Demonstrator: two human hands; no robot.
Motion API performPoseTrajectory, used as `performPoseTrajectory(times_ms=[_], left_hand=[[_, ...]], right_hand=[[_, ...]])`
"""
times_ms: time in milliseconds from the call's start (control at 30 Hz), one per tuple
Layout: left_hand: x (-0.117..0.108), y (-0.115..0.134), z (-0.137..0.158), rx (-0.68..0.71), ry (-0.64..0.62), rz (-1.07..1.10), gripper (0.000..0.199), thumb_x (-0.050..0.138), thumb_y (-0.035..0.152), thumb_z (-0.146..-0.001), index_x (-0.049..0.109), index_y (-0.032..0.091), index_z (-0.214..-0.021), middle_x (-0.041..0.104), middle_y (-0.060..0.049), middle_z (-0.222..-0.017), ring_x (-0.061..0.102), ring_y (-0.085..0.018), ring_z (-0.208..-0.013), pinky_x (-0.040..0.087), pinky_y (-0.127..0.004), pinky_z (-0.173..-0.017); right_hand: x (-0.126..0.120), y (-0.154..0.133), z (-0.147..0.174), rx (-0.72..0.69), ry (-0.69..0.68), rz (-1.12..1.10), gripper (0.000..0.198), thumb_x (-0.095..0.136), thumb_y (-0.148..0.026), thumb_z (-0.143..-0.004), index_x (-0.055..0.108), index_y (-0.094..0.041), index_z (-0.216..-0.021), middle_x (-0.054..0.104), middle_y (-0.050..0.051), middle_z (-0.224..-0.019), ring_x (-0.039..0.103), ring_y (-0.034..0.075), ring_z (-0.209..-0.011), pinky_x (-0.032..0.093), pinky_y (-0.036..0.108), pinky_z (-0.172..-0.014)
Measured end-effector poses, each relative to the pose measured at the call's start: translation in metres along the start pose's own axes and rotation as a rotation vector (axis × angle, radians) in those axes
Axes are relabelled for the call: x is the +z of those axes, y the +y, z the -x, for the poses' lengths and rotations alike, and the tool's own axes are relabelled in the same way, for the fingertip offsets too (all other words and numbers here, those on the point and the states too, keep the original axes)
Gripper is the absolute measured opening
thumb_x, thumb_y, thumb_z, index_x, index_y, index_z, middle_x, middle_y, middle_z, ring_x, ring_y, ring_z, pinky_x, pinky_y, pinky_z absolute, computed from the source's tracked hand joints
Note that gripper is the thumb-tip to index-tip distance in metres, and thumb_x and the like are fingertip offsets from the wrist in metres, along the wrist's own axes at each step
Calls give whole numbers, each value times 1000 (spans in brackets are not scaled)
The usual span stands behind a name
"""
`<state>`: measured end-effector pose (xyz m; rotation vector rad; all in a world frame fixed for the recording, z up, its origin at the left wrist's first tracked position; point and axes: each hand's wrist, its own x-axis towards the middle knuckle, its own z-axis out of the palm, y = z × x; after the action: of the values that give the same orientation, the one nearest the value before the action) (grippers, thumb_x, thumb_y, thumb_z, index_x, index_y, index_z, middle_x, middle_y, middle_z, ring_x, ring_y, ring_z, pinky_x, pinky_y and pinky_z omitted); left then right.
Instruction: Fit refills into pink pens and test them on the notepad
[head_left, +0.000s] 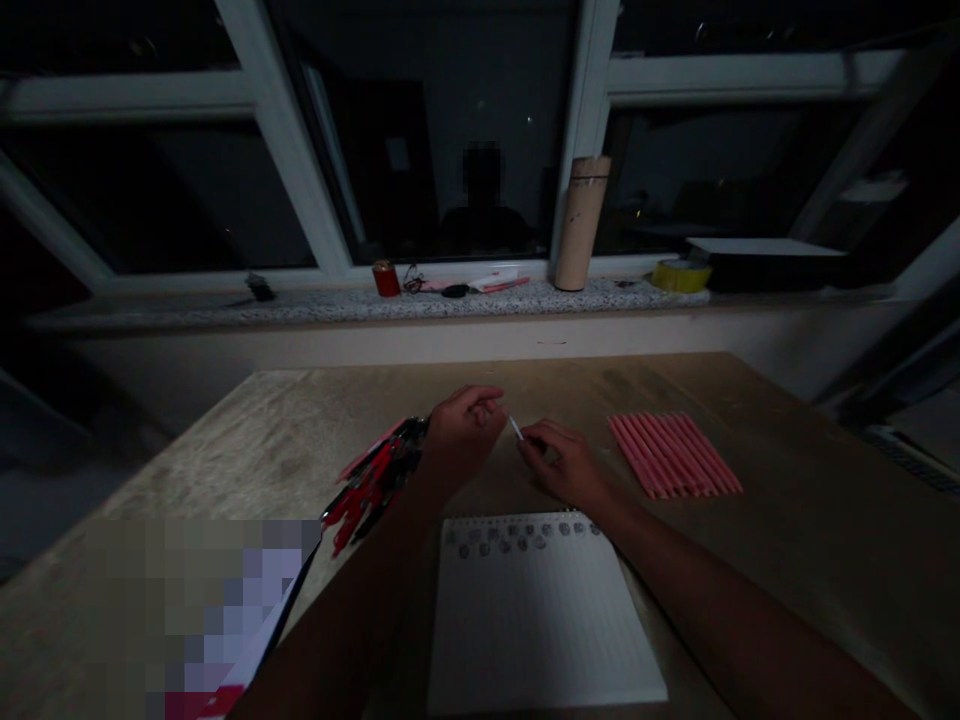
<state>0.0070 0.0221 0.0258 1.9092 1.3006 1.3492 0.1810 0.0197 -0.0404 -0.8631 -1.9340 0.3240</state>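
My left hand and my right hand meet above the middle of the table. Between them runs a thin white stick, like a pen refill; the dim light hides its exact kind. My right thumb and fingertips pinch its lower end. Its upper end disappears at the curled fingers of my left hand. Beside my left wrist lies a loose pile of red and black pens, partly covered by that arm. A spiral notebook lies open below my hands, with round dark marks along the top of its lined page.
To the right, a neat row of pink sticks, perhaps pens, lies on the table. The windowsill holds a red can-like item, a tan bottle and yellow tape. Something at lower left is blurred out.
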Motion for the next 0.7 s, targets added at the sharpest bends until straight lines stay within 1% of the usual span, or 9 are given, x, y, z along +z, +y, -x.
performPoseTrajectory(times_ms=[100,167,300,433,500,567,633,700], left_hand=[[0,0,2,-16,-40,10,21,58,34,-75,68,16,-80,57,2,-56,50,-10,-51,38,-21,-48],[0,-3,1,-19,-55,-4,20,58,34,-76,67,17,-73,56,2,-53,49,-10,-49,36,-20,-46],[-2,-9,-1,-61,-71,1,22,57,35,-76,66,16,-70,54,3,-48,48,-10,-45,34,-20,-42],[-2,-14,0,-125,-89,42,25,54,39,-78,63,16,-73,53,5,-46,44,-9,-37,31,-21,-39],[-3,-16,-1,-133,-51,67,26,53,41,-79,62,17,-75,53,5,-46,45,-10,-37,32,-21,-40],[-3,-19,-2,-139,29,63,26,53,41,-79,61,17,-76,54,4,-48,50,-11,-42,35,-22,-43],[-2,-25,-3,-146,114,8,25,53,41,-79,62,17,-76,57,2,-52,55,-14,-50,38,-23,-48],[1,-33,-2,-136,145,-95,26,51,40,-80,64,18,-78,60,0,-58,58,-15,-59,41,-24,-55]], right_hand=[[0,0,0,-18,-10,0,13,49,-24,-87,61,-20,-89,57,3,-72,54,13,-64,44,25,-61],[0,0,1,-25,-15,3,13,49,-24,-87,61,-19,-89,57,3,-73,54,14,-65,44,25,-61],[1,1,1,-23,-30,18,14,48,-24,-87,61,-19,-89,57,4,-73,54,14,-66,44,26,-62],[1,1,1,-9,-26,20,15,48,-26,-88,62,-20,-89,58,4,-73,54,14,-64,44,25,-60],[1,1,1,-2,-18,32,15,48,-26,-88,62,-20,-89,58,3,-72,54,14,-64,43,25,-60],[0,2,0,6,5,48,15,48,-25,-88,62,-19,-88,57,3,-71,53,14,-64,43,25,-60],[0,2,0,17,32,60,15,49,-25,-88,62,-19,-88,57,4,-71,53,14,-64,43,26,-61],[0,3,0,30,52,66,15,49,-25,-88,62,-19,-88,58,4,-72,53,15,-65,43,27,-62]])
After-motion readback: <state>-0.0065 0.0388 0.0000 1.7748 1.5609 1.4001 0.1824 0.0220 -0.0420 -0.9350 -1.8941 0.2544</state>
